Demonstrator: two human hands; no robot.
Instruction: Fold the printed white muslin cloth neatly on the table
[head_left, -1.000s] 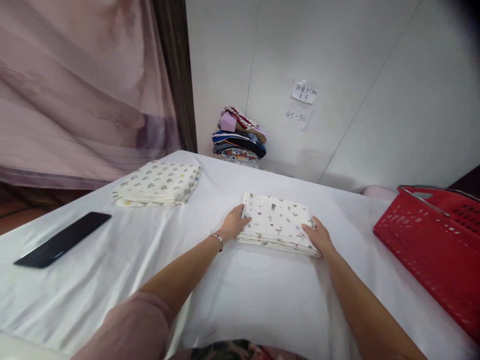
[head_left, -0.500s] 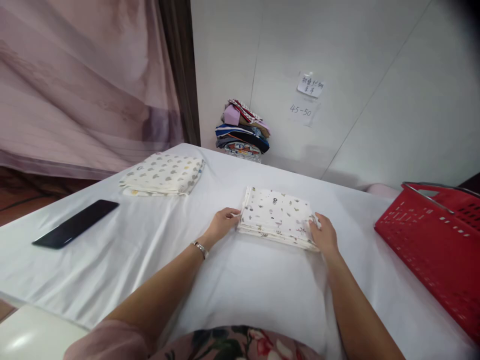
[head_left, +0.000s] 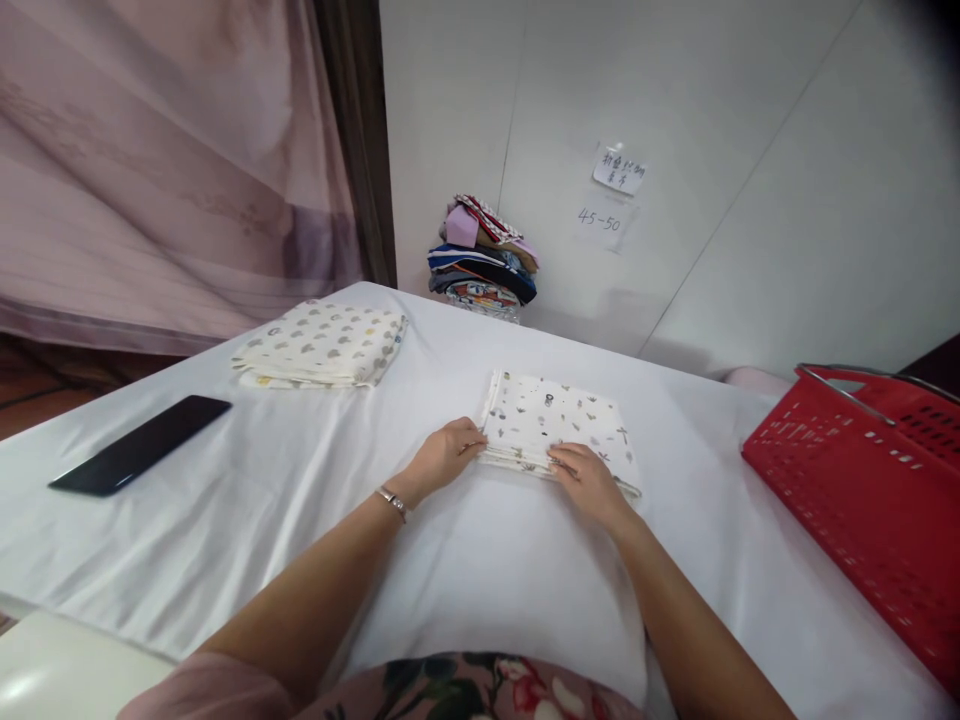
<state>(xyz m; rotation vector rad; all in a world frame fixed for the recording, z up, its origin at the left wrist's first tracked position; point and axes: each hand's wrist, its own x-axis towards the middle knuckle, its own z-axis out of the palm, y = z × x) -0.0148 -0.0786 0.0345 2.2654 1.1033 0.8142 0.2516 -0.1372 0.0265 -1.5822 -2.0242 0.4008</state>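
Note:
A folded white cloth with small printed figures [head_left: 559, 425] lies on the white-covered table [head_left: 480, 590] in front of me. My left hand [head_left: 442, 455] pinches its near left corner, fingers curled on the edge. My right hand [head_left: 589, 480] rests on the cloth's near edge around the middle, fingers bent down over it. A bracelet sits on my left wrist.
A second folded cloth with grey dots [head_left: 319, 343] lies at the far left. A black phone [head_left: 139, 457] lies on the left side. A red basket [head_left: 870, 490] stands at the right. A pile of coloured clothes [head_left: 480, 260] sits against the wall under paper notes [head_left: 611, 190].
My right hand has slid left from the cloth's near right corner to the middle of its near edge. My left hand stays at the near left corner.

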